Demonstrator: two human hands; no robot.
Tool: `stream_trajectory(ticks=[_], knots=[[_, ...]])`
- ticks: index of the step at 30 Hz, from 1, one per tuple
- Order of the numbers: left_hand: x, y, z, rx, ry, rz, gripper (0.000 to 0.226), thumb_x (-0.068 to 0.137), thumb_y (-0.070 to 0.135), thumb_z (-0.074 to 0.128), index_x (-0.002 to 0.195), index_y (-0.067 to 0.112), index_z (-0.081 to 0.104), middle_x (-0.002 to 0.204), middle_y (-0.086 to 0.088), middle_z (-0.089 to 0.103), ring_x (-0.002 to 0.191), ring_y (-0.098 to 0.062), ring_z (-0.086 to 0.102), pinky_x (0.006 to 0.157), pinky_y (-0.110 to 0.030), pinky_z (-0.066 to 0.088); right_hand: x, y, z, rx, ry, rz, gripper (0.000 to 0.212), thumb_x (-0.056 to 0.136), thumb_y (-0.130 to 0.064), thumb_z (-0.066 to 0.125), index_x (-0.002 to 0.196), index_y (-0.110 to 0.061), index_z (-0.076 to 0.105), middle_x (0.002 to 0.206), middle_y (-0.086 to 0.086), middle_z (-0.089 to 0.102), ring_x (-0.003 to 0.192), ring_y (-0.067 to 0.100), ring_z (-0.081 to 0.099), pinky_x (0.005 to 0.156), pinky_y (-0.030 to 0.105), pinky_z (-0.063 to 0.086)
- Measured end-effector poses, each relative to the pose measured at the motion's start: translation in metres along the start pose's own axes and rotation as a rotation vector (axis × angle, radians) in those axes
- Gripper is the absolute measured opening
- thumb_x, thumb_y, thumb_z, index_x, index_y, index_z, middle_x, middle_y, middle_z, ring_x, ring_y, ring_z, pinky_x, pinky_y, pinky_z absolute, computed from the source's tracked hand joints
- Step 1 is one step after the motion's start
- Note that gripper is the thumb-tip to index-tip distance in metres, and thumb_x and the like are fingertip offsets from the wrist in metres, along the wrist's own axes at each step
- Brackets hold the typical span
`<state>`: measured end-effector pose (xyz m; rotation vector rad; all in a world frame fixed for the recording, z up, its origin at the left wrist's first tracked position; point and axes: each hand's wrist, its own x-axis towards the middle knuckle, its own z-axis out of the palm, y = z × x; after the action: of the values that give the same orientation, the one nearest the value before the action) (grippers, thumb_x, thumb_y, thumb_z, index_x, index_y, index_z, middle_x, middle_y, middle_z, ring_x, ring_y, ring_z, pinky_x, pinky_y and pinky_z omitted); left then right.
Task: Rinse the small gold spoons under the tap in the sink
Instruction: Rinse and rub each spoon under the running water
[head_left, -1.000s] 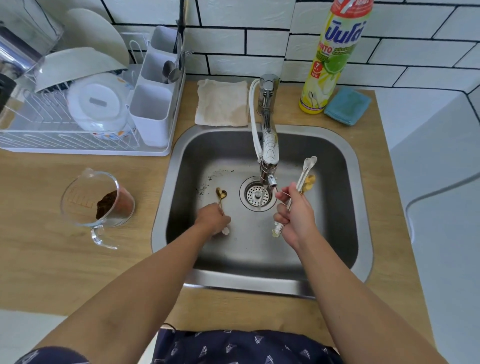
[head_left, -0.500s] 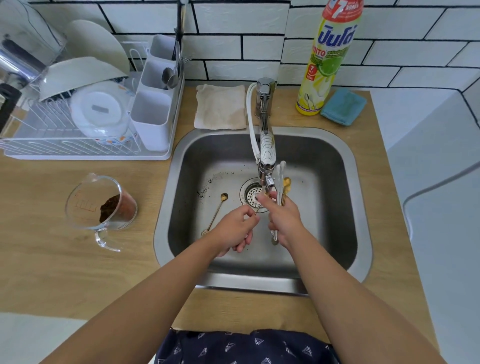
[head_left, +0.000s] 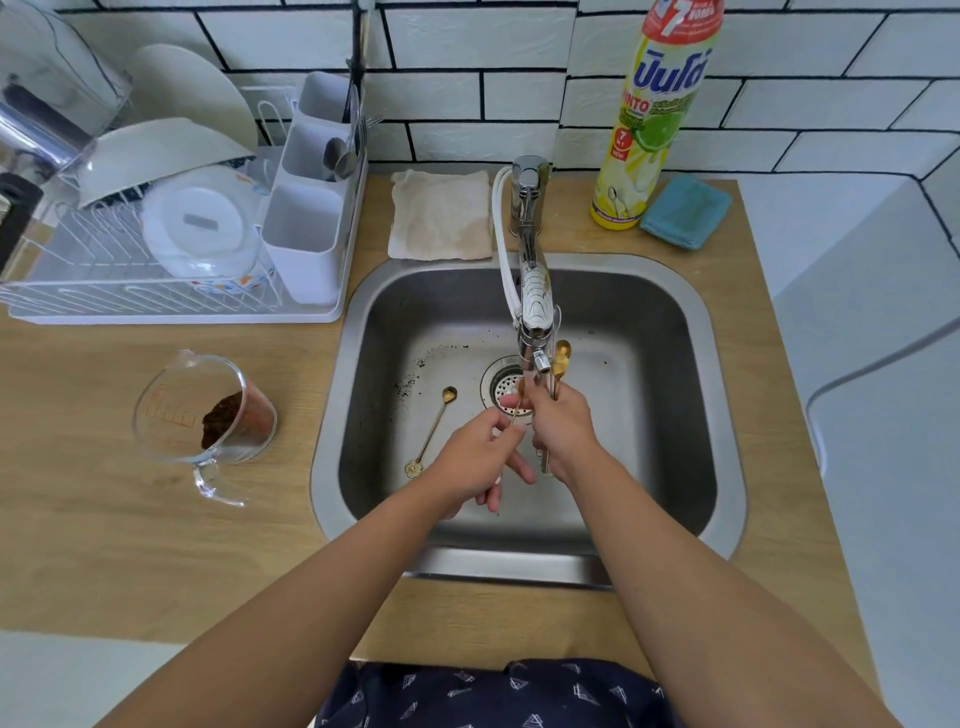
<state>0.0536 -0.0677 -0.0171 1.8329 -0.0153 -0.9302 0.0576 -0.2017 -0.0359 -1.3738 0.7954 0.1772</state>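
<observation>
Left fingers: the left hand is pinching the thin handle of one small gold spoon between thumb and forefinger, the other fingers hanging loosely curled below.
Right fingers: the right hand is curling round a bundle of spoons, gold bowls sticking up past the knuckles and handle ends poking out below the palm; how many it is gripping cannot be told.
Hand pose: both hands are meeting over the middle of the sink, just below the tap nozzle, with both forearms reaching in from the near edge.
Pinched spoon: it is tilting up toward the nozzle, its bowl partly hidden against the right hand's fingertips.
Loose spoon: a third gold spoon is lying on the sink floor left of the drain, bowl toward the drain, flower-shaped handle end toward the person, apart from both hands.
Sink floor: dark specks are lying scattered left of the drain.
Water: whether it is running cannot be told.
Counter, left: a glass measuring jug with brown grounds is lying tilted on the wood; a dish rack behind it is holding plates, a bowl and cutlery.
Counter, back: a folded cloth, a yellow dish-soap bottle and a blue sponge cloth are sitting by the tiled wall.
</observation>
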Motion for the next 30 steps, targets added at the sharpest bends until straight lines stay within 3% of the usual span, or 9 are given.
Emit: stream_trajectory(ticks=[3, 7, 10, 14, 17, 20, 24, 27, 30], knots=[[0.002, 0.001, 0.003, -0.053, 0.004, 0.010, 0.024, 0.105, 0.041, 0.035, 0.106, 0.024, 0.052, 0.062, -0.007, 0.069, 0.028, -0.018, 0.038, 0.035, -0.020, 0.027, -0.003, -0.003, -0.001, 0.056, -0.059, 0.004, 0.015, 0.098, -0.022, 0.065, 0.113, -0.021, 0.069, 0.087, 0.000, 0.080, 0.038, -0.001, 0.047, 0.039, 0.018, 0.033], [0.001, -0.004, 0.001, 0.017, 0.044, 0.026, 0.026, 0.107, 0.036, 0.033, 0.100, 0.019, 0.051, 0.050, -0.004, 0.059, 0.028, -0.016, 0.034, 0.035, -0.021, 0.027, -0.002, -0.003, -0.005, -0.009, -0.063, -0.007, 0.003, 0.086, -0.020, 0.078, 0.088, -0.017, 0.077, 0.079, -0.003, 0.077, 0.038, -0.003, 0.047, 0.047, 0.017, 0.033], [-0.002, -0.005, -0.002, 0.109, 0.034, 0.044, 0.025, 0.107, 0.038, 0.034, 0.099, 0.024, 0.053, 0.050, -0.002, 0.061, 0.029, -0.014, 0.037, 0.035, -0.021, 0.033, 0.000, -0.001, -0.003, -0.050, 0.025, -0.055, 0.022, 0.097, -0.026, 0.067, 0.079, -0.017, 0.077, 0.079, -0.007, 0.079, 0.048, -0.006, 0.057, 0.057, 0.021, 0.038], [-0.001, -0.003, -0.006, 0.191, 0.042, 0.079, 0.023, 0.107, 0.038, 0.035, 0.100, 0.027, 0.054, 0.052, -0.003, 0.064, 0.031, -0.015, 0.042, 0.035, -0.022, 0.038, -0.004, -0.001, 0.002, -0.034, 0.002, -0.070, 0.025, 0.106, -0.030, 0.053, 0.092, -0.024, 0.074, 0.083, -0.011, 0.080, 0.059, -0.002, 0.064, 0.063, 0.022, 0.041], [-0.001, -0.002, -0.009, 0.282, 0.060, 0.095, 0.023, 0.108, 0.037, 0.035, 0.100, 0.025, 0.053, 0.052, -0.001, 0.065, 0.030, -0.013, 0.045, 0.036, -0.021, 0.040, -0.007, 0.001, 0.001, -0.009, -0.044, -0.049, 0.024, 0.100, -0.026, 0.060, 0.085, -0.032, 0.078, 0.093, -0.008, 0.080, 0.057, -0.001, 0.050, 0.058, 0.023, 0.035], [-0.002, -0.005, -0.008, 0.388, 0.065, 0.115, 0.018, 0.108, 0.035, 0.035, 0.099, 0.030, 0.049, 0.051, 0.001, 0.065, 0.028, -0.010, 0.047, 0.036, -0.018, 0.041, -0.004, 0.003, -0.002, 0.010, -0.039, -0.043, 0.009, 0.096, -0.026, 0.067, 0.104, -0.026, 0.071, 0.087, -0.005, 0.081, 0.047, -0.003, 0.055, 0.057, 0.024, 0.037], [-0.003, -0.008, -0.004, 0.488, 0.080, 0.127, 0.017, 0.109, 0.035, 0.034, 0.103, 0.030, 0.049, 0.053, 0.004, 0.065, 0.030, -0.007, 0.049, 0.038, -0.015, 0.044, -0.001, 0.004, 0.000, -0.062, 0.010, -0.063, 0.019, 0.102, -0.035, 0.060, 0.103, -0.020, 0.072, 0.080, -0.006, 0.080, 0.067, 0.003, 0.066, 0.067, 0.028, 0.044], [-0.006, -0.007, -0.008, 0.353, 0.068, 0.083, 0.024, 0.109, 0.037, 0.033, 0.103, 0.024, 0.053, 0.059, 0.000, 0.068, 0.030, -0.012, 0.043, 0.035, -0.022, 0.041, 0.001, 0.005, -0.004, -0.009, -0.108, -0.005, 0.028, 0.107, -0.038, 0.051, 0.116, -0.017, 0.067, 0.094, -0.004, 0.081, 0.044, 0.005, 0.038, 0.049, 0.023, 0.035], [-0.008, -0.006, -0.018, -0.206, -0.064, -0.057, 0.033, 0.108, 0.040, 0.037, 0.110, 0.014, 0.056, 0.062, -0.006, 0.062, 0.030, -0.011, 0.028, 0.034, -0.019, 0.024, -0.001, 0.006, -0.011, 0.156, -0.283, 0.030, 0.022, 0.106, -0.029, 0.057, 0.122, -0.016, 0.065, 0.107, 0.001, 0.080, 0.044, 0.005, 0.027, 0.041, 0.019, 0.029]])
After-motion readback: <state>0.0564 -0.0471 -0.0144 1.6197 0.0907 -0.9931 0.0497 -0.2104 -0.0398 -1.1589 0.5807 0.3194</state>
